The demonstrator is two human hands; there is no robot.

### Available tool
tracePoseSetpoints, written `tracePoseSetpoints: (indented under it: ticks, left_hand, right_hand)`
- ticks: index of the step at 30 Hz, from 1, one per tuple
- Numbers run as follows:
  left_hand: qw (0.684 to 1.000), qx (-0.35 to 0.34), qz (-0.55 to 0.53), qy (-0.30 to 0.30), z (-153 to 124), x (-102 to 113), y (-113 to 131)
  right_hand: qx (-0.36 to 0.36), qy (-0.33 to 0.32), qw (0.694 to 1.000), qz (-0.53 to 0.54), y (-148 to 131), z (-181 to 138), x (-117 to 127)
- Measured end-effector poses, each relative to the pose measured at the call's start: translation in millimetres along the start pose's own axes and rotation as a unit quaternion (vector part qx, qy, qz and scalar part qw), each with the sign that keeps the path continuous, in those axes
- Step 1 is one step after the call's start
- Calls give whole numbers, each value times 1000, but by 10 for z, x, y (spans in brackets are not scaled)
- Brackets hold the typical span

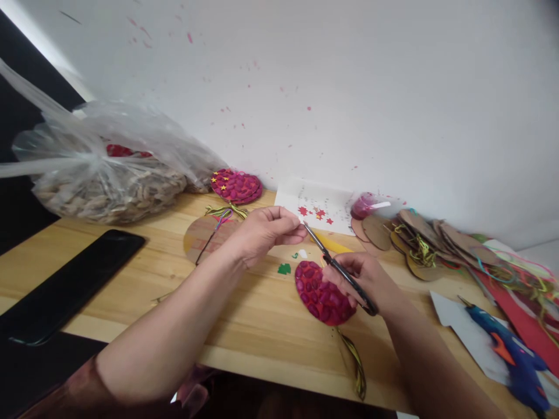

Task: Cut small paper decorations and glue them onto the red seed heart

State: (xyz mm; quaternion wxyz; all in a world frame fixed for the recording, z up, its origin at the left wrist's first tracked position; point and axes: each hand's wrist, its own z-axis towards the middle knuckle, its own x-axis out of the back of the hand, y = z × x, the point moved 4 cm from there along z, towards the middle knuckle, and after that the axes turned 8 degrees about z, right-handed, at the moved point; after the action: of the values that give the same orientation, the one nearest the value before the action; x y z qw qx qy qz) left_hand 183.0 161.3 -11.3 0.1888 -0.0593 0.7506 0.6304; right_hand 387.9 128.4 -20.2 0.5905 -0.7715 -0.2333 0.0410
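My right hand (360, 276) grips a pair of black-handled scissors (324, 251), blades pointing up and left. The blade tips meet the fingertips of my left hand (275, 228), which are pinched together; whatever lies between them is too small to make out. Under the scissors, partly covered by my right hand, a round magenta-and-red ornament (321, 299) lies on the table, with an olive-yellow tassel (356, 361) hanging below it. A green scrap (284, 269) and a white scrap (303, 254) rest just below my left hand.
Red stars (321, 214) lie on white paper (279, 201) near the wall. A starred magenta disc (236, 186), a cardboard disc (194, 238) and a black phone (74, 285) are left. A plastic bag (113, 186) stands behind. Cardboard pieces (423, 233) and a blue glue gun (506, 349) are right.
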Motion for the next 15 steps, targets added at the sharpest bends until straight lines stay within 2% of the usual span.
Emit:
tracePoseSetpoints:
  ticks: [8,15]
  left_hand:
    - [998,-22,-44,24,-2,-69,-36]
    - [996,-29,-72,48,-19,-134,-86]
  right_hand:
    - [24,12,999,28,55,33,-61]
    - [52,37,998,15,-16,18,-122]
